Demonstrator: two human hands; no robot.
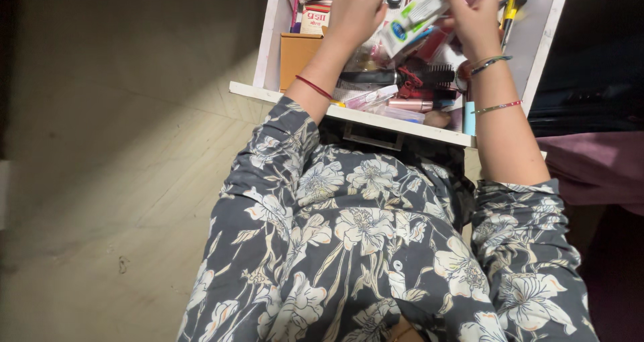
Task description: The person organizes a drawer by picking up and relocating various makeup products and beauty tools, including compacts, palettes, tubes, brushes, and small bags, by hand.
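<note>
An open white drawer (pixel 272 53) crammed with cosmetics and small items lies in front of me at the top of the view. My right hand (pixel 475 17) holds a white tube with green and blue print (pixel 419 13) above the drawer's middle. My left hand (pixel 354 12) is curled into a fist right beside the tube's lower end, over the drawer contents; whether it grips anything is hidden. A red thread circles my left wrist, and thin bangles sit on my right wrist.
In the drawer lie a brown cardboard box (pixel 298 57), a black comb (pixel 429 74), a pink lipstick tube (pixel 410 104), a yellow pen (pixel 508 12) and small jars. My floral-print clothing fills the lower frame. Pale floor spreads left; a maroon cloth (pixel 597 167) lies right.
</note>
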